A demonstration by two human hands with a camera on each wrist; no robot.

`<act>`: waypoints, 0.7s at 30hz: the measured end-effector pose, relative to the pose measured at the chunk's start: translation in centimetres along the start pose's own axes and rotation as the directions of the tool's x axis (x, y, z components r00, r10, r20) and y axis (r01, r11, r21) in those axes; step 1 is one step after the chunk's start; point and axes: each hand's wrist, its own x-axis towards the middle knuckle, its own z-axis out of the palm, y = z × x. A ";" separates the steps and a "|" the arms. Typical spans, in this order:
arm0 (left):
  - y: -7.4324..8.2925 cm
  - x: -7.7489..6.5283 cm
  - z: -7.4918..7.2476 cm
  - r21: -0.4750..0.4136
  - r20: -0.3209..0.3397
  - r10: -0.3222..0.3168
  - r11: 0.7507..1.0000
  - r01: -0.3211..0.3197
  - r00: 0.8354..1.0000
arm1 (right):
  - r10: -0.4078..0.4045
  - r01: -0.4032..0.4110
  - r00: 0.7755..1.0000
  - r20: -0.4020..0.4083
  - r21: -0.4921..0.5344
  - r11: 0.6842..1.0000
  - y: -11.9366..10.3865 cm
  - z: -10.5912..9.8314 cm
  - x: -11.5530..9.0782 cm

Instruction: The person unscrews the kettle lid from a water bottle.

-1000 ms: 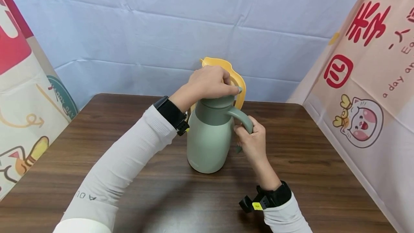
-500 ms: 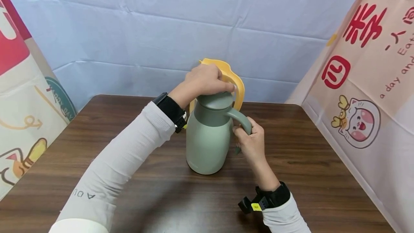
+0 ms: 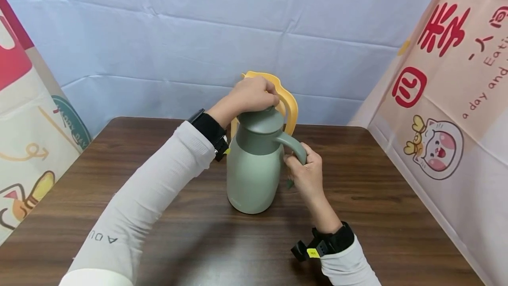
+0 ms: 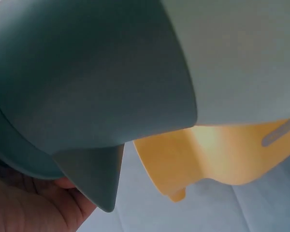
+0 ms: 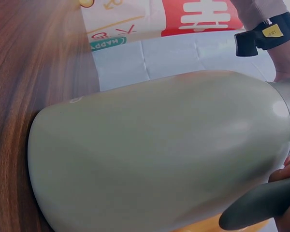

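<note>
A pale green thermos jug stands upright on the table in the head view. My left hand lies over the top of its darker green lid, fingers bent over the far side and thumb at the top. In the left wrist view the fingers of that hand are at the lid's edge, close to the spout. My right hand grips the jug's handle; the right wrist view shows the handle's lower end beside the body.
Right behind the jug stands a yellow jug-like thing, mostly hidden, with a grey strip on its side in the left wrist view. The brown wooden table meets a pale blue cloth at the back and printed cloths at the sides.
The left thumb has drawn back to the left across the lid, off a small tab at its right edge, baring more of the lid's top. The right hand keeps its grip on the handle.
</note>
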 end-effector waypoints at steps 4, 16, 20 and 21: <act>-0.4 0.0 -0.3 -0.105 0.029 -0.032 0.994 0.035 0.999 | -0.005 0.005 1.000 0.004 0.012 1.000 0.1 -0.1 0.0; -2.2 -0.8 -1.3 -0.466 0.115 -0.261 0.838 0.284 0.958 | -0.004 0.003 1.000 -0.020 -0.030 1.000 0.2 0.0 0.5; -2.8 -1.2 -1.7 -0.519 0.150 -0.304 0.786 0.337 0.941 | -0.010 0.010 1.000 -0.024 -0.028 1.000 0.1 0.2 0.5; -3.0 -1.4 -1.8 -0.534 0.160 -0.305 0.773 0.342 0.939 | -0.012 0.011 1.000 -0.028 -0.027 1.000 0.1 0.2 0.5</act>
